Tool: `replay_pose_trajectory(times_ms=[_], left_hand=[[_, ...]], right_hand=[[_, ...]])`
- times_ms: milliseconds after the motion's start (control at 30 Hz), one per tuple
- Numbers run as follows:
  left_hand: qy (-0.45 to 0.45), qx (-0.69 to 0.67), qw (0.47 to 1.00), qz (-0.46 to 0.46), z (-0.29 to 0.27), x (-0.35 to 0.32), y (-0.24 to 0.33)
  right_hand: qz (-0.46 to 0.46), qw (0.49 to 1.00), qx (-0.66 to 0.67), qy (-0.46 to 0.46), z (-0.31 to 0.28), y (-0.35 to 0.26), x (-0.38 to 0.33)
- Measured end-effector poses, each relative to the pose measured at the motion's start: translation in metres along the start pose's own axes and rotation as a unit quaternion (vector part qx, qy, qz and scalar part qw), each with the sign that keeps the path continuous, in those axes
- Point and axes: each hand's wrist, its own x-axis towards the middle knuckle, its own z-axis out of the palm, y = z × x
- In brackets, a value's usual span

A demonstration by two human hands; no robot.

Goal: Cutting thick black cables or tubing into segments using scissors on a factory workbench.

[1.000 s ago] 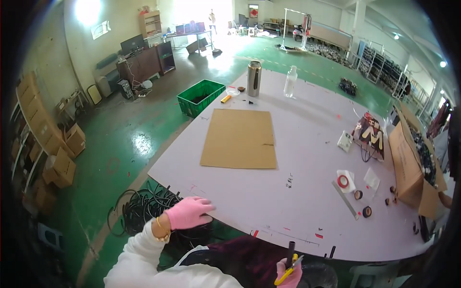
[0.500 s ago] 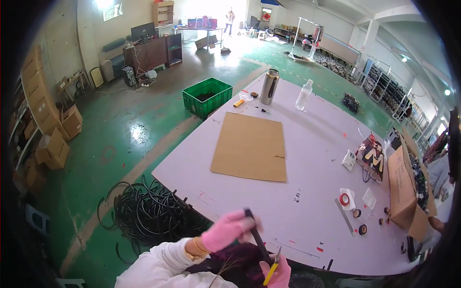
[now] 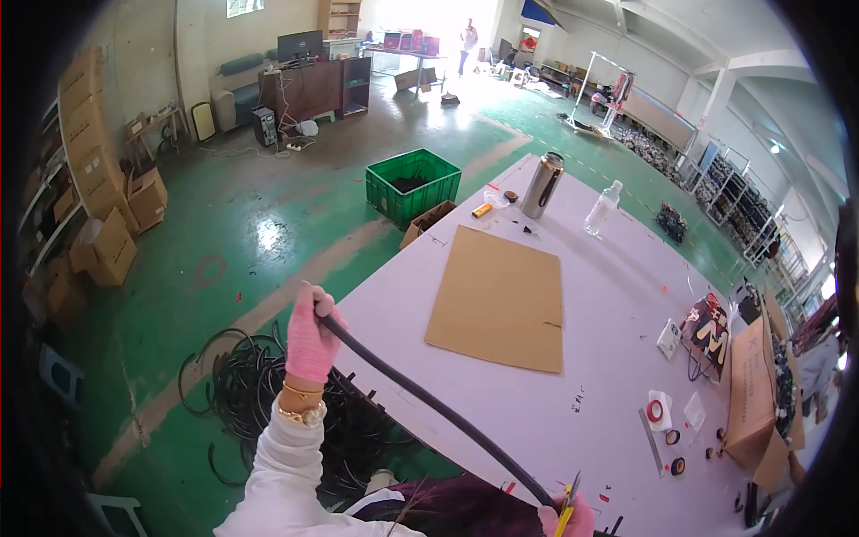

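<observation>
A long black tube [image 3: 420,391] stretches in a slight curve over the near left edge of the table. Its upper end is gripped by my left hand [image 3: 310,338], in a pink glove, over the floor beside the table. My right hand [image 3: 580,520], gloved in pink too, is closed around the tube's lower end at the near edge. That hand also holds a yellow-handled tool [image 3: 567,510] with a pointed metal tip; its exact kind is unclear. Below my left hand a tangled heap of black tubing [image 3: 250,380] lies on the floor.
A flat cardboard sheet [image 3: 497,300] lies on the pale table [image 3: 617,286]. A metal flask [image 3: 542,185] and a clear bottle [image 3: 603,208] stand at the far end. Tape rolls [image 3: 656,411], a ruler [image 3: 651,443] and an open carton [image 3: 750,385] are right. A green crate [image 3: 412,186] stands beyond.
My left hand has moved up and left, away from my right hand. The black tube now spans between both hands. The view has shifted, so the table sits lower and further right.
</observation>
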Motion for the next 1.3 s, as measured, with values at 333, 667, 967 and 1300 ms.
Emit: replay_pose_trajectory(times_ms=[333,667,967,1300], left_hand=[[0.184,0.299,0.923,0.154,-0.067,0.028,-0.066],[-0.121,0.749,0.612,0.222,-0.06,0.019,-0.088],[-0.19,0.788,0.561,0.169,-0.06,0.018,-0.08],[-0.184,0.823,0.504,0.189,-0.08,0.032,-0.052]], right_hand=[[-0.214,0.972,-0.074,-0.069,0.034,-0.043,0.031],[-0.099,0.966,-0.16,-0.18,0.031,0.003,0.047],[0.038,0.949,-0.253,-0.181,0.0,0.077,0.065],[0.061,0.925,-0.264,-0.265,0.055,0.025,0.073]])
